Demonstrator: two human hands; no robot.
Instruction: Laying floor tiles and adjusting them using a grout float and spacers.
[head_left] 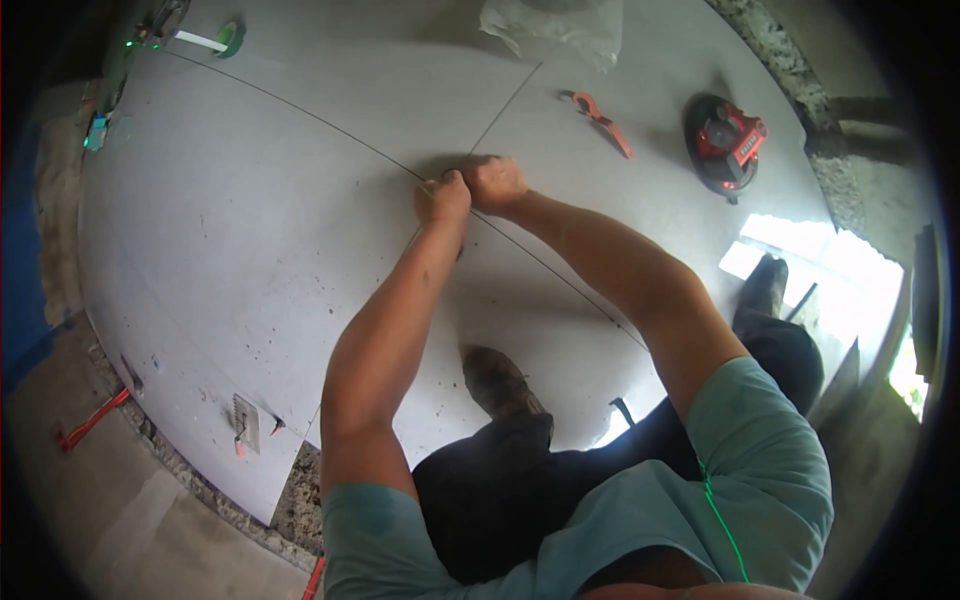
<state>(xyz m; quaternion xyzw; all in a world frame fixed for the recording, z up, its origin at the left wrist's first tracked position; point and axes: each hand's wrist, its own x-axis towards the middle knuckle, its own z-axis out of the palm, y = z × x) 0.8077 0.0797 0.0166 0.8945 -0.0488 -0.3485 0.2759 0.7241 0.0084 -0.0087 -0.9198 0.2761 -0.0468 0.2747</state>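
Both my hands are close together over the spot where dark joints cross between large light-grey floor tiles [270,200]. My left hand [443,200] is closed, its thumb pressed toward the right hand. Just beside it my right hand [497,184] is curled closed, its knuckles up. A small dark bit shows between them, but what the fingers hold is hidden. To the right of my hands lies a pair of red pliers [603,125]. Farther right sits a round red-and-black tool [724,146], its kind unclear.
A clear plastic bag [553,28] lies at the far side. A green roll [229,40] rests at far left near a device with green lights [96,132]. A notched trowel [246,420] is at lower left. My boot [500,383] stands on the tiles. Rough concrete [300,490] borders them.
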